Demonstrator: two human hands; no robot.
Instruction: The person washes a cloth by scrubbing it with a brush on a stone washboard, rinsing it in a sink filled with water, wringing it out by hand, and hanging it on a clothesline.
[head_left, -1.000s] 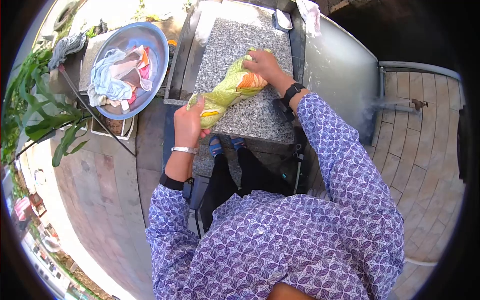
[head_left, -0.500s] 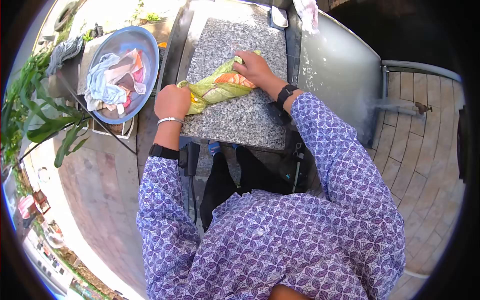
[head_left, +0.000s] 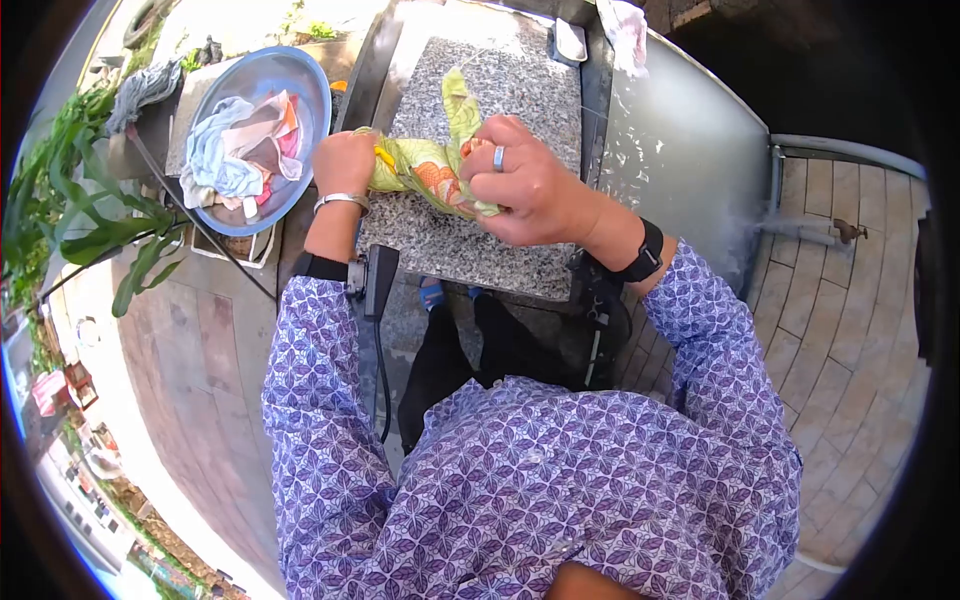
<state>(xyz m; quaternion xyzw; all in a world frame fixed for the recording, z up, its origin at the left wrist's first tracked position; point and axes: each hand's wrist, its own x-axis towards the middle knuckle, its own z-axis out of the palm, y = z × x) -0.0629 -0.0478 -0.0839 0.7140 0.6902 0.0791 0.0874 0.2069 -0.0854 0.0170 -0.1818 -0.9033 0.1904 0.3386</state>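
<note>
A green cloth (head_left: 415, 160) with orange and yellow patterning is stretched and twisted between my two hands, over a speckled granite slab (head_left: 470, 250). My left hand (head_left: 343, 165) is closed round its left end, near the slab's left edge. My right hand (head_left: 525, 185), a ring on one finger, grips the other end in a fist. A loose tip of the cloth sticks up beyond the right hand. The fingertips of the left hand are hidden from view.
Left of the slab stands a blue basin (head_left: 322, 100) with several light and pink cloths (head_left: 225, 150) in it. A small white-topped dish (head_left: 570, 42) sits at the slab's far right corner. A metal sheet (head_left: 680, 150) borders the right side, with a tap (head_left: 848, 232) beyond. Leafy plants (head_left: 100, 240) grow at left.
My right hand has turned over, with its knuckles now upward, and come slightly nearer to me. The cloth is bunched shorter, and its far tip now stands up. My left hand has shifted slightly away.
</note>
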